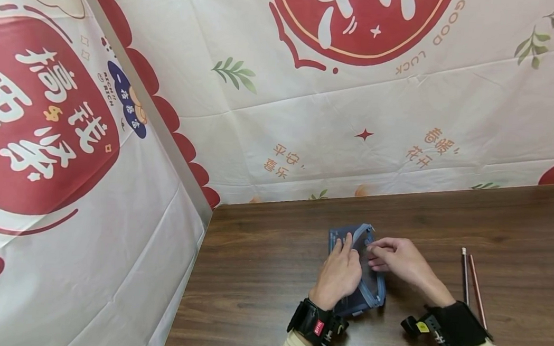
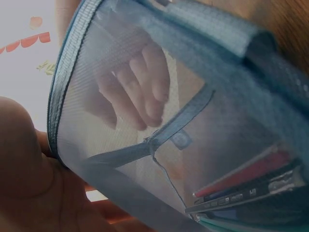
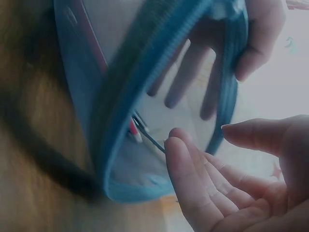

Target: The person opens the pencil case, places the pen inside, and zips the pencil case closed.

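A blue mesh pencil case [image 1: 373, 292] stands unzipped on the brown table, its mouth gaping toward the right hand. My left hand [image 1: 339, 275] grips its far wall, with the thumb on one side of the zipper edge and the fingers on the other. At the mouth, my right hand [image 1: 402, 260] has its fingers loosely bent and the thumb apart from the index finger [image 3: 181, 164]; nothing shows between them. Through the mesh in the left wrist view, a red pencil [image 2: 246, 171] and a dark pen [image 2: 241, 197] lie at the bottom of the case.
Two pencils lie on the table to the right, a dark one [image 1: 464, 274] and a reddish one [image 1: 478, 294], close to the right wrist strap. A white printed cloth [image 1: 309, 117] hangs behind the table [image 1: 252, 267], and another [image 1: 124, 259] hangs along the left.
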The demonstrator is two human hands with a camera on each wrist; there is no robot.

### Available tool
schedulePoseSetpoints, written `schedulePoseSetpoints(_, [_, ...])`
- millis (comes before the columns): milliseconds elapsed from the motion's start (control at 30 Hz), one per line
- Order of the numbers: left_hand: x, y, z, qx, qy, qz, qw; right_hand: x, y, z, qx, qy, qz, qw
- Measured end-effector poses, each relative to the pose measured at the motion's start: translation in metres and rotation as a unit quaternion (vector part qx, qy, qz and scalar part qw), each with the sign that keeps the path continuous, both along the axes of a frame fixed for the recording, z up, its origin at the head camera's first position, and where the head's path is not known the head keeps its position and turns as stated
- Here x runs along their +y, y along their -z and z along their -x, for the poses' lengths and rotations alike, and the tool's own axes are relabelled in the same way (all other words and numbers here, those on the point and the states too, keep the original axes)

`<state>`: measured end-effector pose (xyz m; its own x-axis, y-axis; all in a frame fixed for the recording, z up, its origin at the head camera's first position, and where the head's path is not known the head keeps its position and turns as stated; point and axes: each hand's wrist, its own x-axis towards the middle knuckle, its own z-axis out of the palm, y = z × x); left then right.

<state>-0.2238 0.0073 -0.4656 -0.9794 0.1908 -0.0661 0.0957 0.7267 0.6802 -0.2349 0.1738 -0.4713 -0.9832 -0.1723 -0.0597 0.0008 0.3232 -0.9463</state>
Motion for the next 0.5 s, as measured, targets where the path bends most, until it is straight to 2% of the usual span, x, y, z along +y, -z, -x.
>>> schedulePoseSetpoints(133, [0.000, 0.001, 0.000, -0.005, -0.001, -0.003, 1.0000, 0.006, -0.006, -0.002, 0.025, 0.006, -0.036, 0.999])
schedulePoseSetpoints(367, [0.000, 0.002, 0.001, -0.010, 0.003, -0.010, 0.9999, 0.020, -0.013, -0.003, 0.042, 0.011, -0.105, 0.994])
schedulePoseSetpoints(500, [-0.001, 0.002, 0.001, -0.010, 0.005, -0.012, 0.9999, 0.029, -0.020, -0.004, 0.046, 0.011, -0.121, 0.992])
